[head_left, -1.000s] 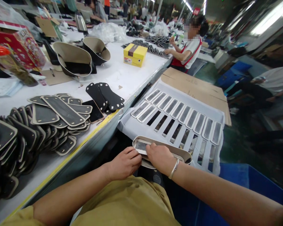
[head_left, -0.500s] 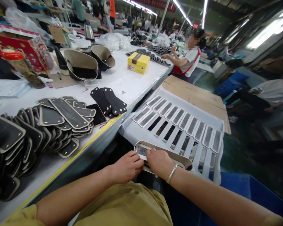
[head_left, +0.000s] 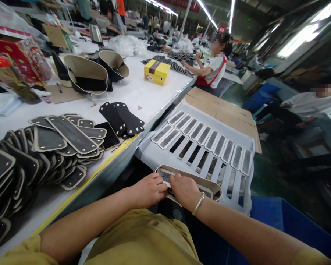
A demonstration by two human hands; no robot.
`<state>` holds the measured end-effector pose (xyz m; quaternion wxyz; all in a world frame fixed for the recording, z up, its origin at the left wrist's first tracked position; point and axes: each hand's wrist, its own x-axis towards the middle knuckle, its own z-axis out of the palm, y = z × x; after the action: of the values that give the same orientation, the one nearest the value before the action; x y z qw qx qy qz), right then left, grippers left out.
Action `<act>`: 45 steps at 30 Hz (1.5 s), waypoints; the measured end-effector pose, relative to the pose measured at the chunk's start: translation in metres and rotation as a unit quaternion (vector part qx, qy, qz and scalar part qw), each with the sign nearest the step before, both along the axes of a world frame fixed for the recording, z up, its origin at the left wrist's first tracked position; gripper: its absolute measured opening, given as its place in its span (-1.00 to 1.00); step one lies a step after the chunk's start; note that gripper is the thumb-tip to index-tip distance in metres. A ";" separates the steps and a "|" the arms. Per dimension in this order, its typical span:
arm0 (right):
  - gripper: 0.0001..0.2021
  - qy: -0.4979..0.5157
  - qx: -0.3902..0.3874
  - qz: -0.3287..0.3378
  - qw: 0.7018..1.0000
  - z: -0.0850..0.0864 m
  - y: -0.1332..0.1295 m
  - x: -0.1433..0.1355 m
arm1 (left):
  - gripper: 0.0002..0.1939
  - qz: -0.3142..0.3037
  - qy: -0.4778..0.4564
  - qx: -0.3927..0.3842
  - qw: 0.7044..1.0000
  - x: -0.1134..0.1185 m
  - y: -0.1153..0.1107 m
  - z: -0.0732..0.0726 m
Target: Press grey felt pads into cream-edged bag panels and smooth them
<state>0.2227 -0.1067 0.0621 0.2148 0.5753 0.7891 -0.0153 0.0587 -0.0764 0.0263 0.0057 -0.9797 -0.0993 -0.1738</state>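
Over the lap, the left hand pinches a curved beige-lined band, the right hand curls over its white-bordered grey rectangle, seemingly mid-fitting, with matching rectangles left beside bare slots on a pale sheet.

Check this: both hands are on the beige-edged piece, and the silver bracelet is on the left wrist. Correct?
Not quite: in the head view, the silver bracelet is on the wrist of the right hand. That hand and the left hand are on the beige-edged piece.
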 end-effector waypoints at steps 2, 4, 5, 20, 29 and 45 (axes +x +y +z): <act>-0.79 0.001 0.000 0.006 1.000 0.000 0.001 0.004 | -0.88 -0.005 -0.006 -0.011 1.000 0.000 0.000 0.001; -0.83 0.011 -0.022 0.024 0.999 0.002 0.001 0.011 | -0.86 -0.007 -0.037 -0.059 0.998 -0.005 -0.002 -0.001; -0.84 0.020 -0.036 0.037 0.998 0.004 0.000 0.015 | -0.83 0.003 -0.071 -0.105 0.992 -0.010 -0.003 -0.004; -0.68 -0.016 -0.038 0.110 0.993 0.003 0.000 0.020 | -0.69 0.191 -0.242 -0.829 0.466 0.057 -0.017 -0.163; -0.35 0.037 -0.053 0.168 0.984 0.004 0.010 0.039 | -0.53 0.006 -0.271 -0.924 0.269 0.057 -0.015 -0.181; -0.38 0.048 -0.008 0.128 0.991 -0.009 0.015 0.039 | -0.60 -0.032 -0.350 -0.929 0.115 0.065 -0.006 -0.149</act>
<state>0.2621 -0.0915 0.0531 0.1816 0.4665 0.8654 -0.0219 0.1238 -0.0823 -0.1224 -0.9499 -0.0607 -0.1437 -0.2710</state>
